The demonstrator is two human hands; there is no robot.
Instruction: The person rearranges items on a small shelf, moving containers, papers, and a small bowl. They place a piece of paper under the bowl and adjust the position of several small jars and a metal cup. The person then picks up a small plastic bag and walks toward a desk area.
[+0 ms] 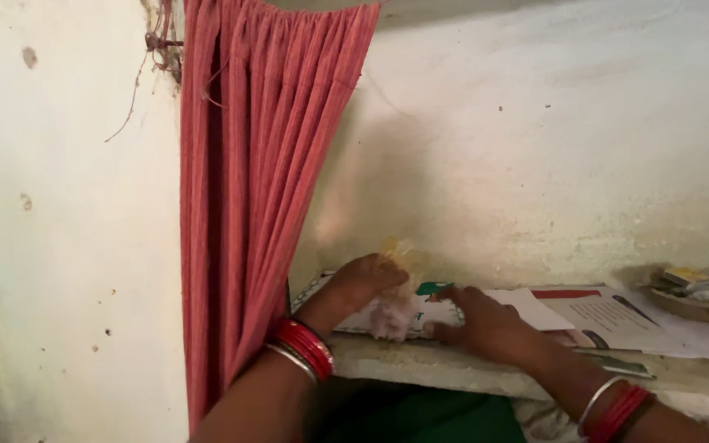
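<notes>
Clear plastic bag (394, 287) pinched in our left hand (360, 285) beside the red curtain (260, 180); right hand (483, 326) flat on papers (592, 316), mid-pickup; lifting comes next, we'd guess.

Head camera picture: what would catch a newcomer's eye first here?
The red curtain hangs down the pale wall at left. Beside its lower edge, the left hand grips a small clear plastic bag on a stone shelf, while the right hand rests flat on printed papers.
</notes>
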